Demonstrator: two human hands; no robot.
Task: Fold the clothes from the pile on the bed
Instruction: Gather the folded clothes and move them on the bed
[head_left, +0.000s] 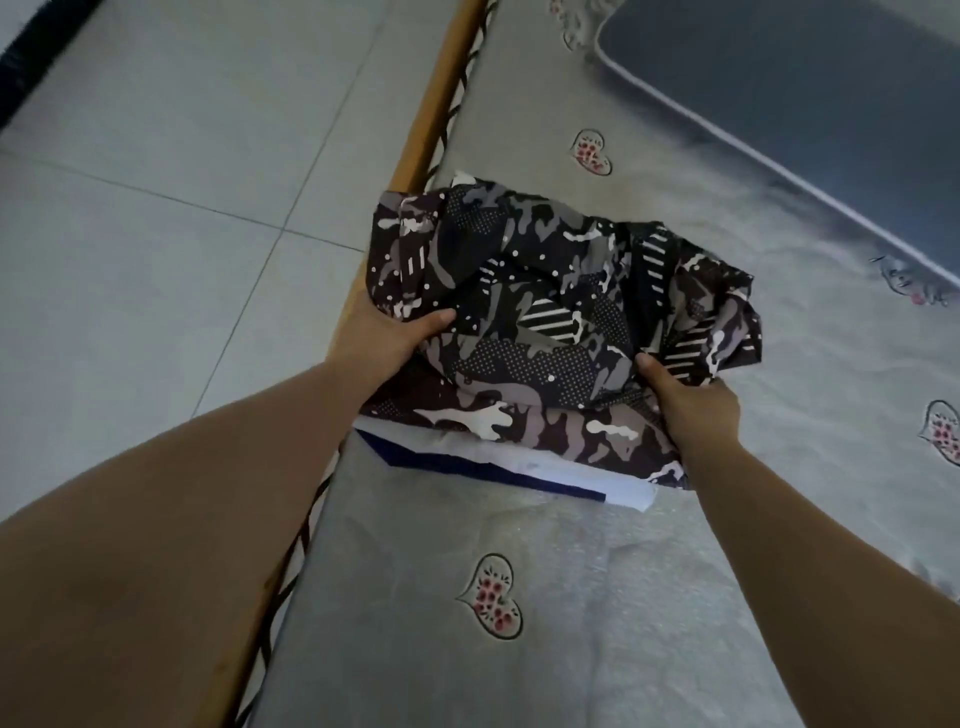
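Camouflage-print garment (545, 332), thin, limp and light by its look, is gripped at both side edges by the left hand (384, 332) and right hand (691, 400), atop a white folded garment (519, 465) on the bed (519, 649); corners seem the surest holds.

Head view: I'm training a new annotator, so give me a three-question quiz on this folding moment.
1. True or false: both hands grip the camouflage garment.
2. What lies under that garment?
A. a white cloth with a dark blue stripe
B. a red towel
C. a pillow
3. Fill in: the bed sheet is printed with ____ shapes.

Key:
1. True: the left hand and the right hand each hold an edge.
2. A, the white cloth.
3. Heart.
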